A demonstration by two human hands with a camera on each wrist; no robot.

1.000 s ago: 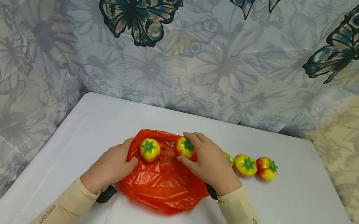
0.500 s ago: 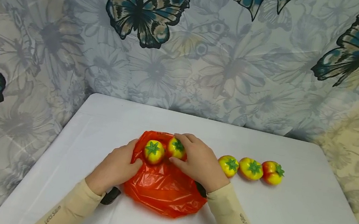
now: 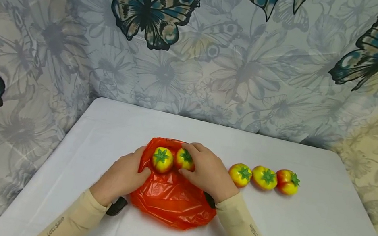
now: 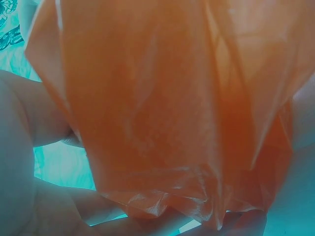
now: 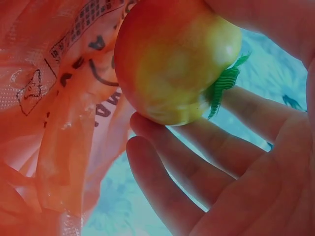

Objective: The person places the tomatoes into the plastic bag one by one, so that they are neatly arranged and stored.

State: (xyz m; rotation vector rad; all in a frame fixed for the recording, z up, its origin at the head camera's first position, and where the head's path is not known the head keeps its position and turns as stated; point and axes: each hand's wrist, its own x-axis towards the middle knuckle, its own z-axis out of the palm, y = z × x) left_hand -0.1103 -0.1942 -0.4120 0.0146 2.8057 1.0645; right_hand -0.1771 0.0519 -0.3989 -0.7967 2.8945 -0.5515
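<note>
A crinkled red plastic bag [image 3: 172, 207] lies on the table in front of me. My left hand [image 3: 121, 175] grips its left edge, and in the left wrist view the bag's film [image 4: 142, 98] hangs between thumb and fingers. One yellow-red tomato [image 3: 162, 160], green calyx upward, sits at the bag's upper part. Just right of it, my right hand [image 3: 208, 172] holds a second tomato [image 3: 184, 159] between thumb and fingers. The right wrist view shows this tomato [image 5: 172, 64] close to the bag's printed film [image 5: 64, 132]. Whether it touches the bag is hidden.
To the right of my right hand stands a row of tomatoes: a near one [image 3: 240, 175], a middle one [image 3: 264, 178] and a redder one [image 3: 287, 182]. The white tabletop [image 3: 311, 234] meets a butterfly-patterned backdrop [image 3: 239, 72] behind.
My right hand has carried its tomato leftward, beside the other one at the bag. This uncovers more of the row's nearest tomato. My left hand keeps its grip. The head view has shifted slightly.
</note>
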